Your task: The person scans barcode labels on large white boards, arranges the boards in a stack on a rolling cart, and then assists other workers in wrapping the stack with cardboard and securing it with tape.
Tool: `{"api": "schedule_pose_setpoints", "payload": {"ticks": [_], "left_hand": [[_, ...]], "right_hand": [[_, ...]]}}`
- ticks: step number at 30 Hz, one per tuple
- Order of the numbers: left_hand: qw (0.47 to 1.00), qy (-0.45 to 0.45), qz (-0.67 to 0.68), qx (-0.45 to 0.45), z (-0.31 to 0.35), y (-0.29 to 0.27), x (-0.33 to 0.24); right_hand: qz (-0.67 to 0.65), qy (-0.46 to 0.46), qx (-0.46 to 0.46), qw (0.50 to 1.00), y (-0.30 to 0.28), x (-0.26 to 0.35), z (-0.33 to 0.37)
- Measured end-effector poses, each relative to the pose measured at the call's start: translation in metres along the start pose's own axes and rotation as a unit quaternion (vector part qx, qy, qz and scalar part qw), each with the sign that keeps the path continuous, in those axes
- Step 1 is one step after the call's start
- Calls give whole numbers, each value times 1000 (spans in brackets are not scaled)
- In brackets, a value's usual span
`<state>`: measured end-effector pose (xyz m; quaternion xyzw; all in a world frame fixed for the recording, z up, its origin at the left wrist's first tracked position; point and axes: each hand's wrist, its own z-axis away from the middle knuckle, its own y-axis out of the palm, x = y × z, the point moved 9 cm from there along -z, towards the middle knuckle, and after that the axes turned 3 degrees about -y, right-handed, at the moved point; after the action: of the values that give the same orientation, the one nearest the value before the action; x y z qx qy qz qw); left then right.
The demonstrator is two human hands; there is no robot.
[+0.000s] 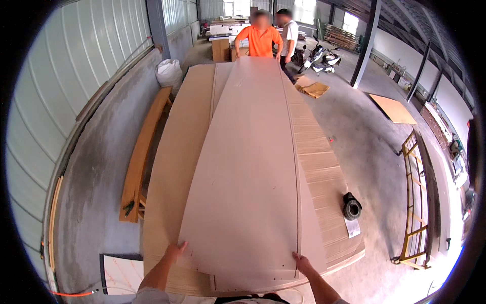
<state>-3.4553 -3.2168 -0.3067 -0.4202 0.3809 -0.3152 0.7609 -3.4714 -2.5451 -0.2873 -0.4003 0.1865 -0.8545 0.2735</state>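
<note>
A long pinkish-beige panel stretches away from me over another panel of the same colour. Its near left corner is in my left hand, the fingers mostly hidden under the edge. My right hand grips the same panel at its near right edge, thumb on top and fingers out of sight below. At the far end a person in an orange shirt has both hands at the panel's edge. Corrugated cardboard lies under the panels.
A black tape roll and a paper slip lie on the cardboard at right. A wooden bench stands along the left wall. Further right is a yellow metal frame. A second person and motorbikes are at the back.
</note>
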Motion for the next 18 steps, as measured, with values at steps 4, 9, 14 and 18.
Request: {"api": "schedule_pose_setpoints", "payload": {"ticks": [4,9,14,18], "left_hand": [[997,-30,26,66,-4,12,0],[996,-42,-26,72,-5,13,0],[996,-61,24,61,-17,32,35],[994,-70,48,72,-18,31,31]], "right_hand": [[-56,-36,41,997,9,0,-19],[-32,-19,53,998,1,-3,-26],[-5,-5,103,995,-3,26,2],[300,67,222,925,-29,59,22]]}}
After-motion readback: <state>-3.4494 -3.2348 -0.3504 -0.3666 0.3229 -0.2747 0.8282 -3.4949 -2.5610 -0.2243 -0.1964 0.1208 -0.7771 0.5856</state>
